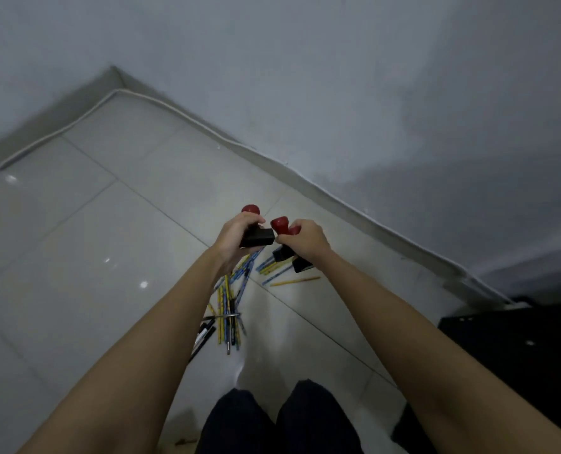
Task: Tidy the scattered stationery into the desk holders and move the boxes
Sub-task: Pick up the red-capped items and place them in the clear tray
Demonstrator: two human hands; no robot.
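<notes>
While pencils [231,309] lie lengthwise below, both hands grip red-knobbed stamps [256,235].

Both forearms bare, no sleeves in frame. Left hand [236,235] and right hand [305,239]: no rings or watch showing. Dark trousers [282,421] on both legs, bottom centre.

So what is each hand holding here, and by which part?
Left hand grips one red-handled stamp around its handle. Right hand grips two more stamps by their red handles, black bases hanging below.
</notes>
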